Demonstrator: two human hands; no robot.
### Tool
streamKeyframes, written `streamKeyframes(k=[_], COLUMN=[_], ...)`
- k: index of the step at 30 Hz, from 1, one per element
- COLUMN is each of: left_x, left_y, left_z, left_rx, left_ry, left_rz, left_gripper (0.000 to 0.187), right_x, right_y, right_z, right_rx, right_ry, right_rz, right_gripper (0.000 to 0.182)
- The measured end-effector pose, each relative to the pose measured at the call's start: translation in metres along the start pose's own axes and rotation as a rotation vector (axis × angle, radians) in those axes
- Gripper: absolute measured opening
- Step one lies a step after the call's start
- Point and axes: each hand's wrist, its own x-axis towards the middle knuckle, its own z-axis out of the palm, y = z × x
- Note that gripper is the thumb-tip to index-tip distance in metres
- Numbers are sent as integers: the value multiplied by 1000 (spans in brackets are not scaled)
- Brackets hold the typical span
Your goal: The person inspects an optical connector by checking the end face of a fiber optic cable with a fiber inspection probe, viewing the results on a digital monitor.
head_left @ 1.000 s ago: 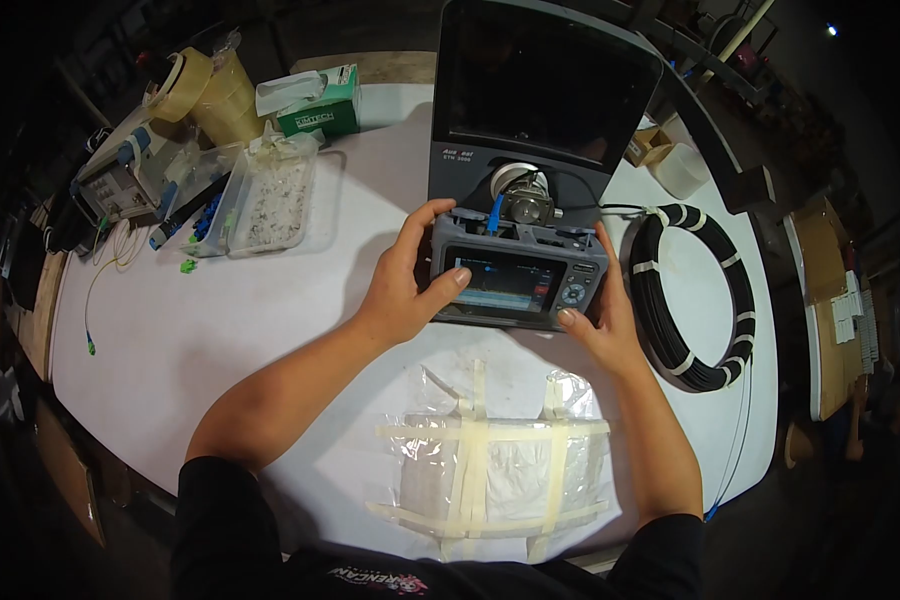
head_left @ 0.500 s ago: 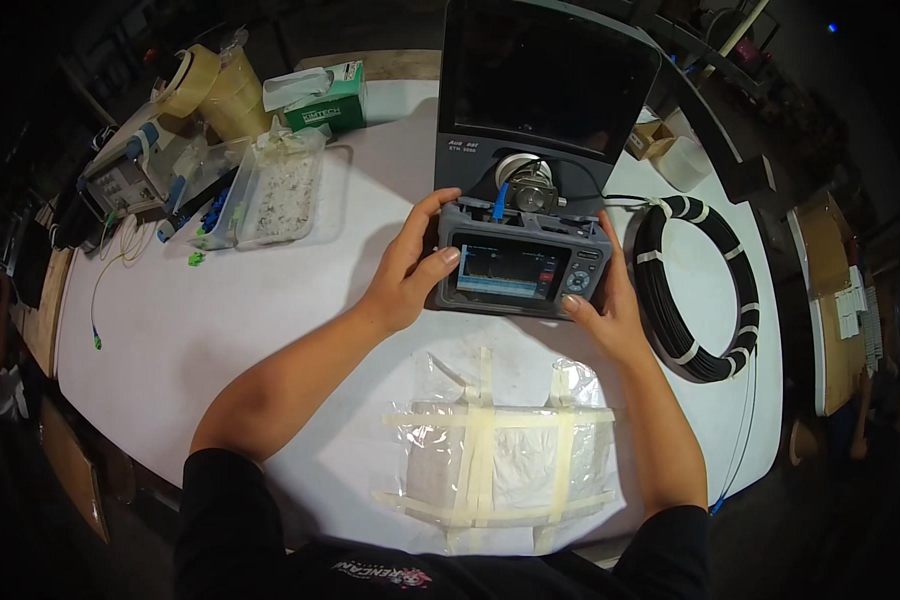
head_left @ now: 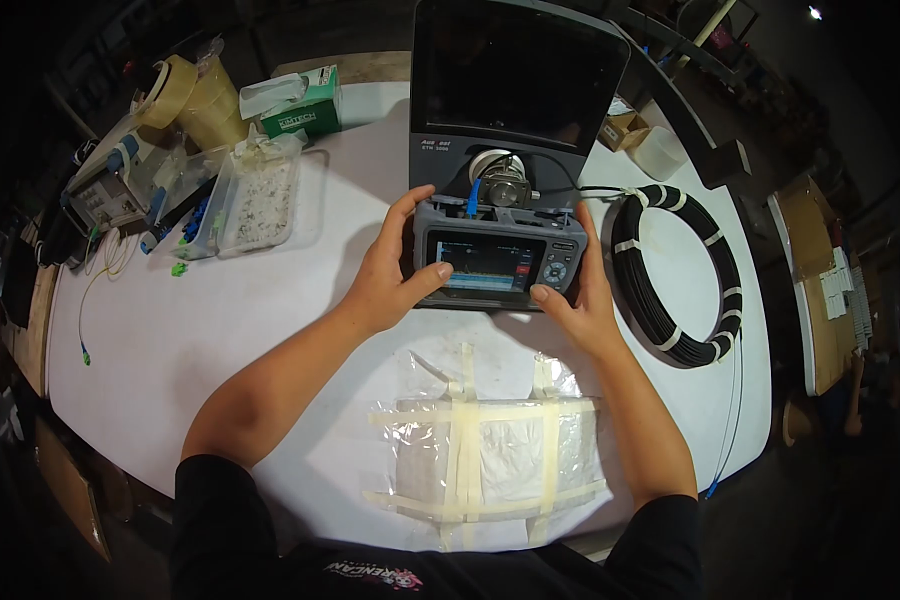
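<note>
Both my hands hold a grey fibre-optic tester (OTDR) (head_left: 486,222), its lit screen (head_left: 482,265) facing me with a trace on it. My left hand (head_left: 388,275) grips the left side, thumb at the screen's lower left edge. On the right side is my right hand (head_left: 580,300), its thumb below the round keypad (head_left: 555,272). Fingers behind the tester are partly hidden. A blue connector (head_left: 473,198) rises at the tester's top edge. Just behind stands a larger dark machine (head_left: 518,90) with a black screen and a round metal fitting (head_left: 510,188).
A coil of black cable (head_left: 625,290) lies to the right. At left are a plastic tub (head_left: 292,205), a tissue box (head_left: 315,105), tape rolls (head_left: 210,105) and a thin yellow cord (head_left: 83,310). A clear film packet (head_left: 510,460) is taped to the table before me.
The view has shifted, so the whole scene sits a little farther left. My hands keep their hold on the tester; my right thumb has slid slightly left and my left thumb slightly down.
</note>
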Motion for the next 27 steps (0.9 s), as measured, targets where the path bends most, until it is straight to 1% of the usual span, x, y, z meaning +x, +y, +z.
streamKeyframes(k=[3, 6, 10, 15, 18, 19, 21, 23, 24, 25, 27], left_x=[0, 0, -1, -1, -1, 0, -1, -1, -1, -1, -1], left_y=[4, -1, -1, -4, 2, 3, 5, 4, 4, 4, 5], left_z=[2, -1, 2, 0, 1, 1, 1, 1, 2, 4, 2], left_rx=[6, 89, 62, 111, 61, 60, 124, 97, 79, 75, 93], left_ry=[1, -6, -12, -5, -19, -19, -10, -12, -4, -10, 0], left_rz=[-18, 48, 21, 61, 1, 5, -7, -10, -18, -21, -10], left_gripper=[88, 86, 89, 91, 93, 93, 93, 93, 92, 92, 91], right_x=[1, 3, 2, 1, 2, 3, 2, 1, 1, 2, 5], right_y=[1, 4, 1, -3, 2, 4, 4, -1, -3, 1, 9], right_z=[-1, -2, -2, -1, -3, -4, -7, -11, -13, -16, -22], right_rx=[-28, -22, -22, -37, -32, -32, -37, 129, 93, 91, 205], right_ry=[-7, -7, -3, -9, -21, -25, -22, -49, -41, -35, -65], right_rz=[-21, -47, -30, -13, -26, -56, -81, 76, 72, 78, 149], right_gripper=[110, 110, 110, 109, 108, 105, 102, 95, 91, 91, 91])
